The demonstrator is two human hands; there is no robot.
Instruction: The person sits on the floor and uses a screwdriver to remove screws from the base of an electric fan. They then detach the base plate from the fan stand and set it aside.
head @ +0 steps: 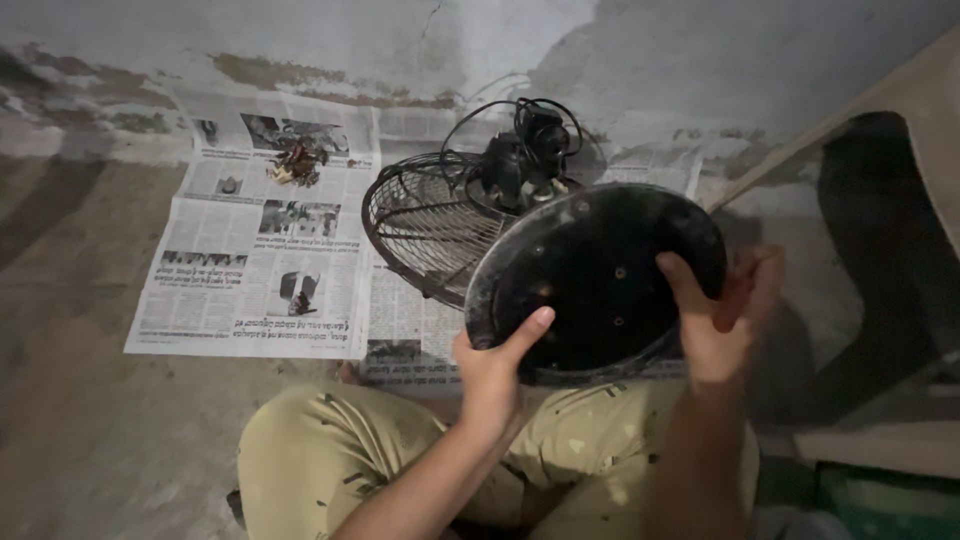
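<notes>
I hold a round black fan base (595, 275) up in front of me with its dirty underside facing me. My left hand (492, 372) grips its lower left rim, thumb lying over the edge. My right hand (722, 315) clasps the right rim, fingers curled onto the underside. Behind the base, a wire fan guard (425, 222) with the black motor (520, 160) and its coiled cord lies on the newspaper. My knees in khaki trousers (330, 450) are below the base.
Spread newspaper sheets (255, 265) cover the concrete floor, with a small heap of screws and small parts (297, 160) near the far edge. A stained wall runs along the back. A slanted board (850, 110) and a green object (885, 505) stand at the right.
</notes>
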